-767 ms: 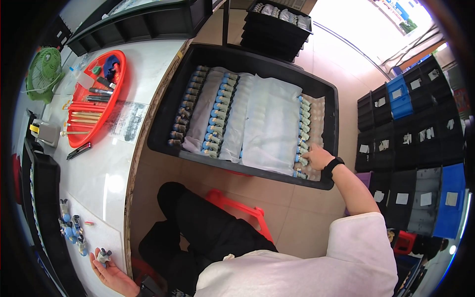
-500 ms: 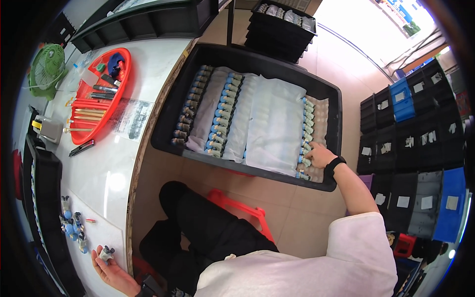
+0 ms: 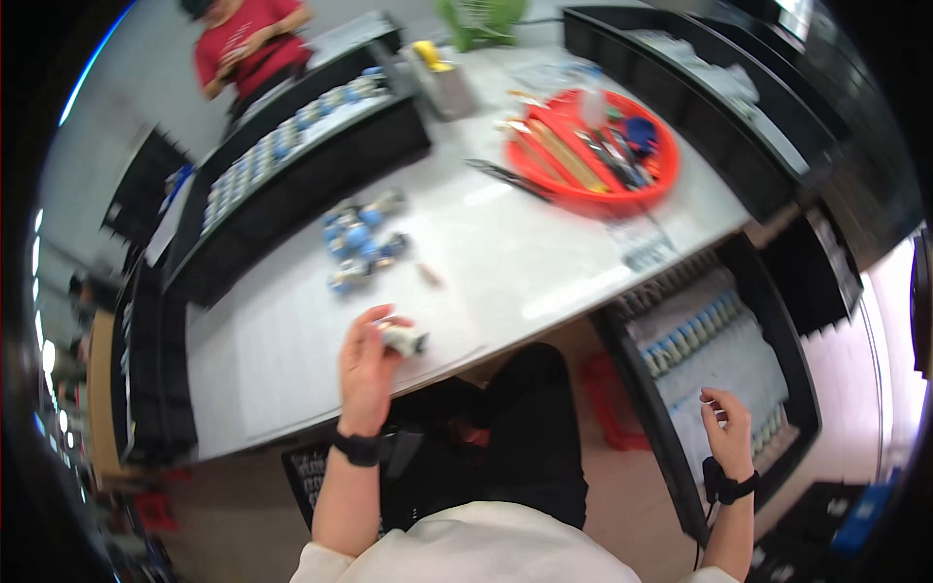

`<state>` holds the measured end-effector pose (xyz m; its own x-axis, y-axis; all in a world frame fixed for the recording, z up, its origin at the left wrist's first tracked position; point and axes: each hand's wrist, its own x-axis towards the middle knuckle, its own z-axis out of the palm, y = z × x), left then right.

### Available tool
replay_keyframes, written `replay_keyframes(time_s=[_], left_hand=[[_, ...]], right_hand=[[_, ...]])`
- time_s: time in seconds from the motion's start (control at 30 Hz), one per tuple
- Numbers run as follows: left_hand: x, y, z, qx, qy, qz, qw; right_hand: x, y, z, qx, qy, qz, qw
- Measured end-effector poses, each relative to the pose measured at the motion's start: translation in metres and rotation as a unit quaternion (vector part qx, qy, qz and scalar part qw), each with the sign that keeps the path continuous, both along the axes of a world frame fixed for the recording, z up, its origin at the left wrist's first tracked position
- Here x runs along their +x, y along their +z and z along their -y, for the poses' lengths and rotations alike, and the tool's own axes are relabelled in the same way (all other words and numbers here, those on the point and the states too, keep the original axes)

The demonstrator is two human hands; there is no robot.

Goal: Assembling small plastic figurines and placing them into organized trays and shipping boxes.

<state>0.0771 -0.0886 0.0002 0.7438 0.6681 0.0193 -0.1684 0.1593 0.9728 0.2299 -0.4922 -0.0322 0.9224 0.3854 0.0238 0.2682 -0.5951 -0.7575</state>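
My left hand is above the white table near its front edge, fingers closed round a small pale figurine with a dark end. Beyond it lies a cluster of small blue-and-white figurines, with a small reddish stick beside them. On the right, my right hand hovers above a large black tray, thumb and fingers apart and nothing visible between them. Inside that tray, rows of blue-and-white figurines lie between white sheets.
A red basin of brushes and tools stands on the table, with a black slim tool beside it. Black boxes line the back; a green fan is behind. A person in red stands beyond. A red stool is below.
My view has swung left toward the table. My right hand has come away from the tray's row of figurines. My left hand still holds its figurine, now more upright over the table.
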Motion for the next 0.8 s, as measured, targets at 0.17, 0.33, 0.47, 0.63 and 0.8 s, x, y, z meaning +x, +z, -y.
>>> replay_keyframes(time_s=[0.17, 0.33, 0.47, 0.63, 0.8], left_hand=[[-0.020, 0.029, 0.002, -0.220, -0.048, 0.023, 0.974], [-0.028, 0.026, -0.016, -0.234, -0.049, 0.000, 0.971], [-0.036, 0.022, -0.027, -0.246, -0.060, 0.004, 0.967], [-0.041, 0.023, -0.039, -0.252, -0.117, 0.010, 0.961], [-0.042, 0.012, -0.047, -0.242, -0.156, 0.015, 0.958]], right_hand=[[0.004, 0.073, -0.153, 0.092, 0.268, 0.060, 0.957], [0.009, 0.097, -0.282, 0.026, 0.417, 0.139, 0.898], [0.003, 0.085, -0.346, -0.143, 0.357, 0.237, 0.892], [0.007, 0.077, -0.360, -0.180, 0.344, 0.217, 0.896], [-0.002, 0.076, -0.339, -0.072, 0.309, 0.165, 0.934]])
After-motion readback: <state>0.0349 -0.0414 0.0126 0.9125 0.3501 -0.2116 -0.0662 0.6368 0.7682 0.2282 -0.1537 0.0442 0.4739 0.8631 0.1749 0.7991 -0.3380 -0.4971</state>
